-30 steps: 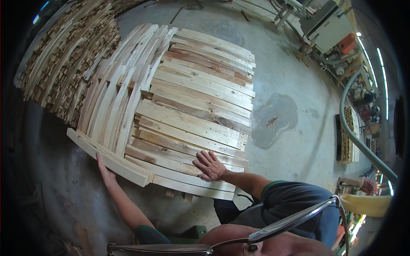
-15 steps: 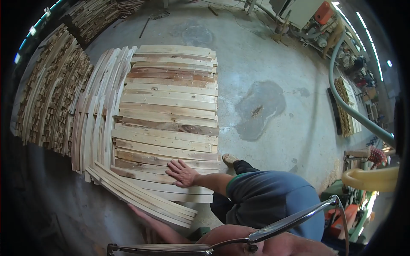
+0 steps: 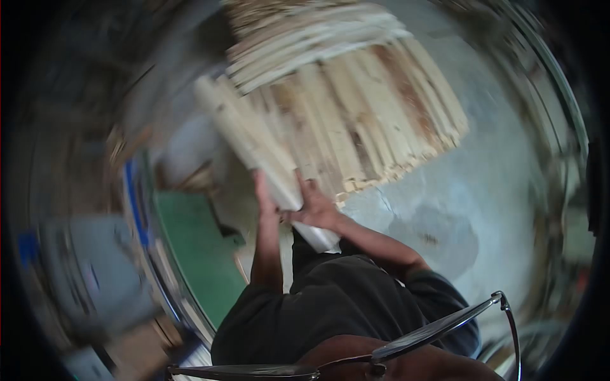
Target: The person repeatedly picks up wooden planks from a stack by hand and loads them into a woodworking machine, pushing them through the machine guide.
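Note:
A bundle of long pale wood strips (image 3: 244, 133) slants from the upper left down to my body, blurred by motion. My left hand (image 3: 265, 195) presses against its left side, closed on it. On its right side, my right hand (image 3: 314, 204) grips the bundle near its lower end, fingers partly behind the wood. Beyond the hands lies the large stack of wood strips (image 3: 359, 114), its top layer in side-by-side rows.
At the left is a green machine surface (image 3: 197, 247) with a blue edge beside it. A grey machine (image 3: 95, 270) stands farther left. Concrete floor with a dark stain (image 3: 435, 238) lies at the right.
My right hand has left the stack top and now grips the strips too. The bundle has been lifted off and drawn toward my body. The view has turned left, bringing the green machine in.

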